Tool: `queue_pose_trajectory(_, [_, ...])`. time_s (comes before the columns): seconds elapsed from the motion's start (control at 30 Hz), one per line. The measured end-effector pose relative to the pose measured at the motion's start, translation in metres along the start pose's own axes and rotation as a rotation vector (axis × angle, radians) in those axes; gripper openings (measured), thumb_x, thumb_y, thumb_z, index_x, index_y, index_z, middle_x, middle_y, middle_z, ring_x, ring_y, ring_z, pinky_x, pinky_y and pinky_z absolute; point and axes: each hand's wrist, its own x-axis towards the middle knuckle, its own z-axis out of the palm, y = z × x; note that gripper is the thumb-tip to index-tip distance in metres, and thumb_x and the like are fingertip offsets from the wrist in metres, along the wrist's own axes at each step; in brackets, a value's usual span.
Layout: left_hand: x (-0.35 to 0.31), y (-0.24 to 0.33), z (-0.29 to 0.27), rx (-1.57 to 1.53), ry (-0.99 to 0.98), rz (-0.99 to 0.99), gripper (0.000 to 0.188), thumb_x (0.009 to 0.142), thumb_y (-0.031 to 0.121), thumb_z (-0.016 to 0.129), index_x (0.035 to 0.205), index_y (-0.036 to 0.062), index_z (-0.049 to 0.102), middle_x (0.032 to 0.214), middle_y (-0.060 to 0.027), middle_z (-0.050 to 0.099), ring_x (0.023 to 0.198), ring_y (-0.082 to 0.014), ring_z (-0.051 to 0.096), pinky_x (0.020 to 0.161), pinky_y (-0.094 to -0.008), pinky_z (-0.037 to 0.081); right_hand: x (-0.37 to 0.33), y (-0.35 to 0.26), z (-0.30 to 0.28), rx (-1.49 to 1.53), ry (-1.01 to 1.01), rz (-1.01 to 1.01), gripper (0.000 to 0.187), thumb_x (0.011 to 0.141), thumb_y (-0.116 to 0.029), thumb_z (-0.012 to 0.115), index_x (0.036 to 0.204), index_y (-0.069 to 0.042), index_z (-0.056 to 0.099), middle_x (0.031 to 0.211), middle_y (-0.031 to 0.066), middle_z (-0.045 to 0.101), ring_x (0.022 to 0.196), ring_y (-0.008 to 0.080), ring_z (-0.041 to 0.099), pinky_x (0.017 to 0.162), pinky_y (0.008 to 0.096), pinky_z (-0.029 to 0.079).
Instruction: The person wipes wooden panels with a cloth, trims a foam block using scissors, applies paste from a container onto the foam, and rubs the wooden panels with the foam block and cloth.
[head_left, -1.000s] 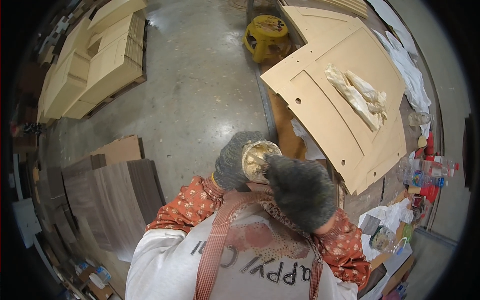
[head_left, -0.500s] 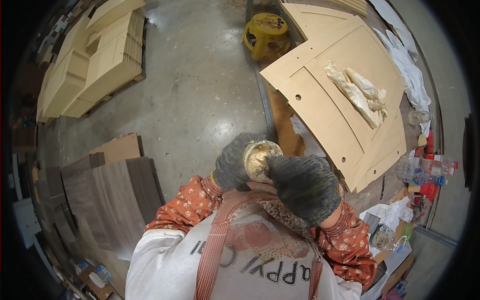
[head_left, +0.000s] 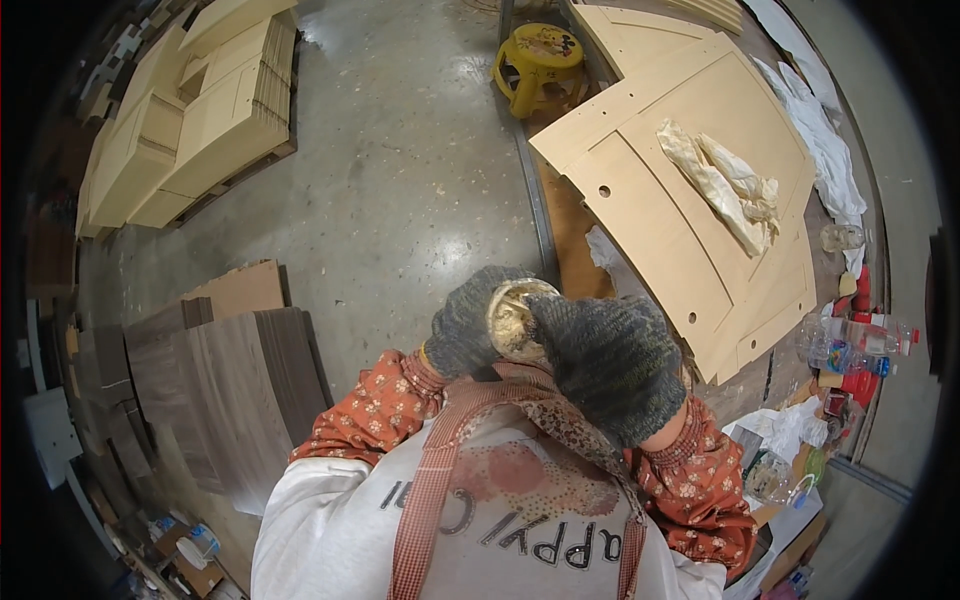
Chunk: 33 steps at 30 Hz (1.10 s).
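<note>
In front of my chest, my gloved left hand (head_left: 463, 326) is wrapped round a small round cup (head_left: 513, 324) tilted so its opening shows. Pale cream paste coats the inside of the cup. My right hand (head_left: 615, 368), in a dark knitted glove, is closed with its fingertips at the cup's right rim. Whatever those fingers hold, if anything, is hidden behind the glove. Right of the hands lies a pale wooden panel (head_left: 740, 292) with grooves and round holes, and a crumpled cream cloth (head_left: 708, 190) rests on it.
A yellow stool (head_left: 541, 68) stands beyond the bench's metal edge. Plastic bottles (head_left: 858, 337) and white rags (head_left: 825, 150) line the right side. Stacked pale panels (head_left: 215, 125) sit at far left, with grey-brown boards (head_left: 215, 375) nearer on the left.
The surroundings have shifted slightly to the right in the view. My right fingers have moved a little further over the cup's opening, while my left hand keeps its hold.
</note>
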Motion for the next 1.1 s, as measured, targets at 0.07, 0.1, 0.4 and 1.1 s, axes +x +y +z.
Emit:
queue_pose_trajectory(0.07, [-0.002,0.004,0.001,0.049,0.013,-0.027,0.066,0.06,0.027,0.084,0.116,0.0041,0.057,0.112,-0.0118,0.06,0.101,-0.0249,0.058,0.09,-0.0343,0.046,0.0,0.005,0.002,0.036,0.11,-0.076,0.027,0.082,-0.018,0.064,0.105,-0.004,0.063,0.087,0.0141,0.065,0.078,0.0278,0.063,0.069,0.0333,0.052])
queue_pose_trajectory(0.1, [-0.001,0.008,-0.001,0.1,0.031,-0.058,0.066,0.06,0.027,0.084,0.116,0.0038,0.057,0.112,-0.0118,0.06,0.101,-0.0247,0.058,0.09,-0.0339,0.046,0.001,0.004,0.003,0.036,0.11,-0.076,0.027,0.082,-0.018,0.064,0.105,-0.004,0.063,0.087,0.0141,0.065,0.078,0.0278,0.063,0.069,0.0333,0.052])
queue_pose_trajectory(0.4, [0.002,-0.007,0.012,-0.392,0.01,-0.075,0.066,0.062,0.024,0.083,0.118,0.0031,0.055,0.112,-0.0118,0.06,0.099,-0.0243,0.06,0.089,-0.0337,0.048,-0.014,0.012,0.012,0.21,0.095,-0.077,0.026,0.086,-0.014,0.059,0.11,-0.004,0.062,0.1,0.0111,0.064,0.09,0.0256,0.06,0.08,0.034,0.049])
queue_pose_trajectory(1.1, [0.038,-0.005,0.048,-0.041,-0.459,0.088,0.055,0.068,0.025,0.079,0.113,0.0025,0.057,0.105,-0.0137,0.06,0.095,-0.026,0.061,0.084,-0.0349,0.049,-0.115,0.027,0.026,-0.613,0.126,0.002,0.016,0.077,-0.016,0.052,0.088,-0.008,0.062,0.071,0.0066,0.056,0.062,0.0225,0.055,0.054,0.037,0.044])
